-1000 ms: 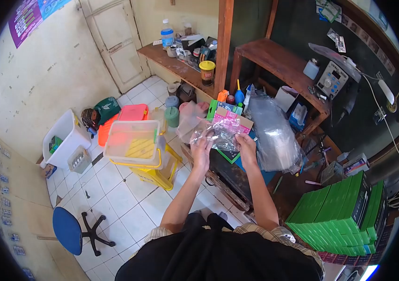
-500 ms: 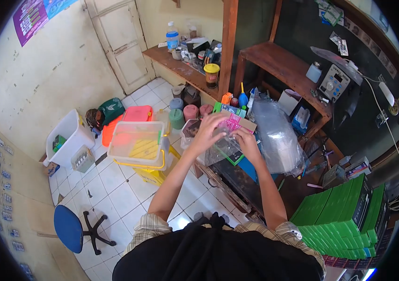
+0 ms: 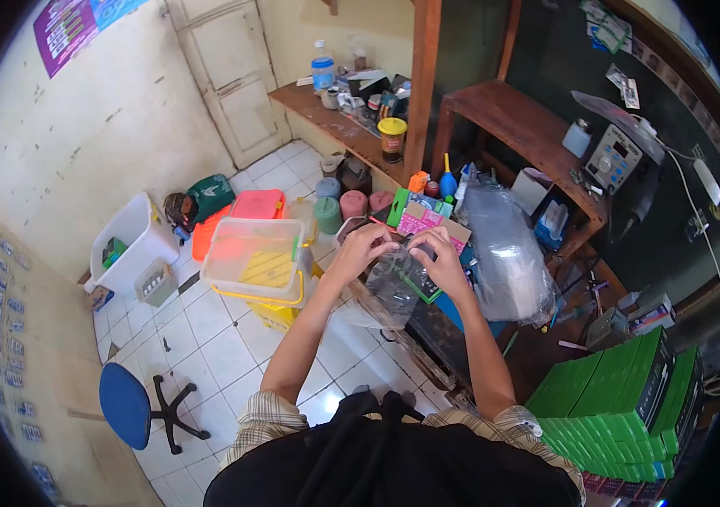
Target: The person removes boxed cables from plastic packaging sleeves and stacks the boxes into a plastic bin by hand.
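Note:
A clear plastic bag [image 3: 389,291] hangs between my two hands above the near edge of the workbench. My left hand [image 3: 366,251] pinches its upper edge on the left side. Close by on the right, my right hand [image 3: 434,252] has its fingers closed on the other side of the same edge. Behind the hands lie a pink printed packet [image 3: 418,218] and a green box [image 3: 421,283], partly seen past the bag. A large bundle of clear plastic [image 3: 508,253] lies to the right of my right hand.
Green boxes [image 3: 605,380] are stacked at the right. A lidded clear bin [image 3: 254,253] stands on a yellow stool at the left, near a blue chair [image 3: 124,406]. A wooden shelf [image 3: 520,127] rises behind the bench, with a soldering station [image 3: 613,159] beside it.
The bag, earlier bunched between both hands, now hangs down unfolded. My left hand was raised with spread fingers half a second ago and has come down to the bag's edge.

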Demonstrator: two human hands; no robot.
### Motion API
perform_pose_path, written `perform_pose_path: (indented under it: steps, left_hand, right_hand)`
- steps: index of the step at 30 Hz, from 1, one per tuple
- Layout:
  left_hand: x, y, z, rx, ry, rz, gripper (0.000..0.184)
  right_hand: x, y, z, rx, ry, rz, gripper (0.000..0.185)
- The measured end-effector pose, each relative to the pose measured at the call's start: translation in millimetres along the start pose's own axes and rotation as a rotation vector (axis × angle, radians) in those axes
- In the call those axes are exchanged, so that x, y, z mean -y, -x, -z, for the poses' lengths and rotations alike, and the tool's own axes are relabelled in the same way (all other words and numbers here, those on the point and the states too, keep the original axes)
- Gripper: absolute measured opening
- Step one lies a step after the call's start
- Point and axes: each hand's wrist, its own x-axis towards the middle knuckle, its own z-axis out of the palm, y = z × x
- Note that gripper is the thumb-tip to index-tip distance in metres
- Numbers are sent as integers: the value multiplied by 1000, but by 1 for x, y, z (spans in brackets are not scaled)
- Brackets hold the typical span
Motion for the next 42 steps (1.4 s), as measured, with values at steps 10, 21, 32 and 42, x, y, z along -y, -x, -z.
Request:
perform_pose_path:
  steps: [10,21,32,42]
  left_hand:
    - [13,40,37,-105,712,168,16]
    - [1,59,25,-122,78,152,12]
    - [6,51,5,-179,44,179,16]
    - [0,32,13,-143,53,58,15]
  right_hand:
    - [-17,-18,-38,167,-205,-182,12]
    - [-46,13,-31,156,427,-360,55]
    - [-60,36,-32,468,569,-749,105]
    - [-119,26,-2,143,-30,-468,61]
